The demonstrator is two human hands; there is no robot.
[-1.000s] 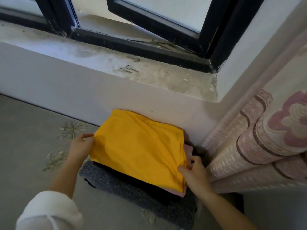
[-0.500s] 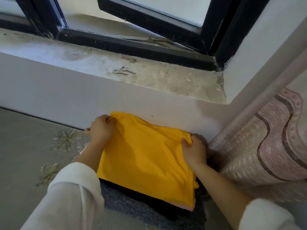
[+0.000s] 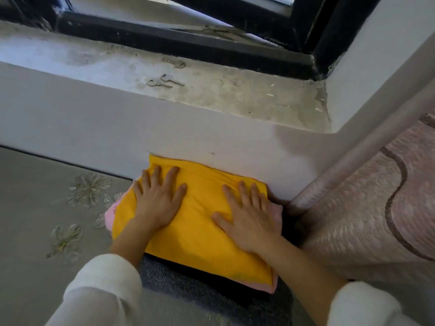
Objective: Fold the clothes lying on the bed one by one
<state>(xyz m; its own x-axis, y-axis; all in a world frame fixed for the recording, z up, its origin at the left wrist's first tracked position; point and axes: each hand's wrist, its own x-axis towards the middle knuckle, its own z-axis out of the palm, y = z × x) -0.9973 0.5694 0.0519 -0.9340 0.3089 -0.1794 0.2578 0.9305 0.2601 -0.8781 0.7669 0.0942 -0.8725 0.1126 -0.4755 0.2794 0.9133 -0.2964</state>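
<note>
A folded yellow garment tops a stack of folded clothes pushed against the wall below the window sill. Under it a pink garment peeks out at the left and at the near right corner, then a black layer and a grey knit garment at the bottom. My left hand lies flat on the yellow garment's left half, fingers spread and straight. On the right half my right hand presses flat as well, fingers pointing toward the wall.
The stack sits on a grey bed sheet with flower prints. A rolled pink patterned blanket lies close on the right. Above is a dusty window sill with two keys and a black window frame.
My hands let go of the yellow garment's far corners and now lie flat on top of it. The garment has settled squarely on the stack against the wall.
</note>
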